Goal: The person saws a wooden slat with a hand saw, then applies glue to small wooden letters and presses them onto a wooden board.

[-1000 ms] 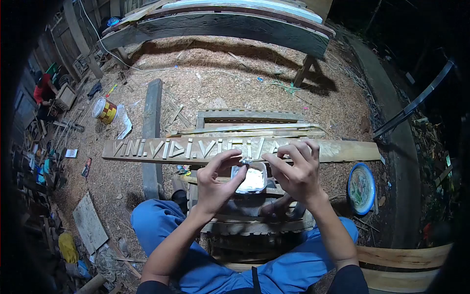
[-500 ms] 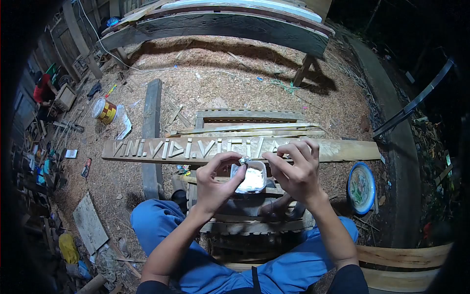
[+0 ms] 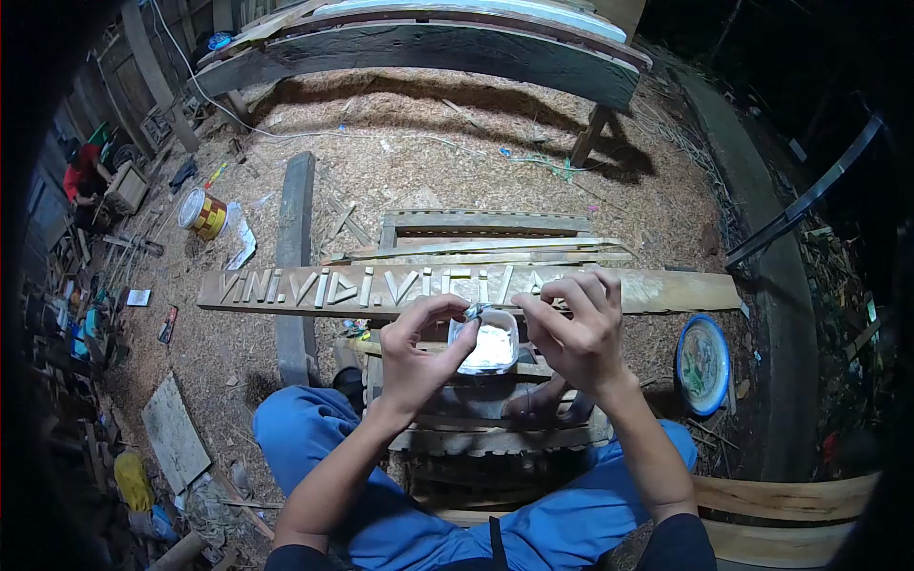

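Observation:
My left hand point(image 3: 419, 347) pinches a small light-coloured piece point(image 3: 473, 311) between thumb and forefinger, above a square plastic tub point(image 3: 515, 356) of white paste. Close by on the other side, my right hand point(image 3: 583, 333) has thumb and forefinger pressed together; what sits between them, if anything, is too small to make out. Behind both hands lies a long wooden board point(image 3: 666, 290) with raised wooden letters point(image 3: 333, 287) along it, reading roughly "VINI.VIDI.VICI". The right hand hides part of the lettering at that end.
Slats of a low wooden stand point(image 3: 419, 441) lie under the tub. A blue-rimmed basin point(image 3: 725, 366) is at the right, a yellow-and-red bucket point(image 3: 204, 215) at the left. A large bench point(image 3: 428, 52) spans the back. A person in red point(image 3: 84, 176) sits far left.
The small piece in my left hand has turned slightly between the fingertips. Both hands stay in nearly the same place above the tub.

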{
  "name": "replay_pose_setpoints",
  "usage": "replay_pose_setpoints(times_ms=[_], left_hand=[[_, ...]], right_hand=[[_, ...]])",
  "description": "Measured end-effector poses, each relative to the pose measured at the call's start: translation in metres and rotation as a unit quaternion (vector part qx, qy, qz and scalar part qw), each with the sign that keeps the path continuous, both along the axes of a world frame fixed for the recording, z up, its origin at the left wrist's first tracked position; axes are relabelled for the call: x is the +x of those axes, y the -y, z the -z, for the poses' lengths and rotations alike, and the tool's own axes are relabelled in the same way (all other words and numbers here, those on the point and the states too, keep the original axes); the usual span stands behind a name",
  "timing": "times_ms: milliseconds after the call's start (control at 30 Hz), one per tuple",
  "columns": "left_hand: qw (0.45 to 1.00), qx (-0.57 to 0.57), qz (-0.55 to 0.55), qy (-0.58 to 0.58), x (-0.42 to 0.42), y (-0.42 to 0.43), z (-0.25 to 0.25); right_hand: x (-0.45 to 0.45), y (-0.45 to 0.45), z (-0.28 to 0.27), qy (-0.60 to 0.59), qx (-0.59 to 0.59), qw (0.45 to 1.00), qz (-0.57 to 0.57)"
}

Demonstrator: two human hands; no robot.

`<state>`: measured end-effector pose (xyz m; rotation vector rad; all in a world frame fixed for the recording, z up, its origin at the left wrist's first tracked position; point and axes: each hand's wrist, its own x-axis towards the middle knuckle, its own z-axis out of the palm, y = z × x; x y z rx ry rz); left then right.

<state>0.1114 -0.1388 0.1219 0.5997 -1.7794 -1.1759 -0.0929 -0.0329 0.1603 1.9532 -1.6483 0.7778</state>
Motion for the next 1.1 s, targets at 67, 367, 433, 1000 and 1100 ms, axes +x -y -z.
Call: replay_pose_setpoints(times_ms=[67, 367, 433, 1000, 1100], left_hand=[[1.0, 0.001, 0.0, -0.002, -0.0001, -0.0003, 0.0014], [1.0, -0.018, -0.003, -0.008, -0.0009, 0.0005, 0.0035], [1.0, -0.027, -0.003, -0.006, -0.0004, 0.0001, 0.0029], [1.0, -0.014, 0.006, -0.021, -0.0011, 0.0014, 0.0055], [1.0, -0.019, 0.004, -0.021, -0.0012, 0.0006, 0.0037]], right_hand=[[0.0, -0.0003, -0.0008, -0.001, 0.002, 1.0, -0.007], [0.0003, 0.0003, -0.0017, 0.001, -0.003, 1.0, -0.011], [0.0009, 0.0001, -0.0019, 0.002, -0.006, 1.0, -0.018], [-0.0001, -0.0017, -0.0044, 0.008, -0.011, 1.0, -0.021], [0.0013, -0.0002, -0.0005, 0.005, -0.001, 1.0, -0.025]])
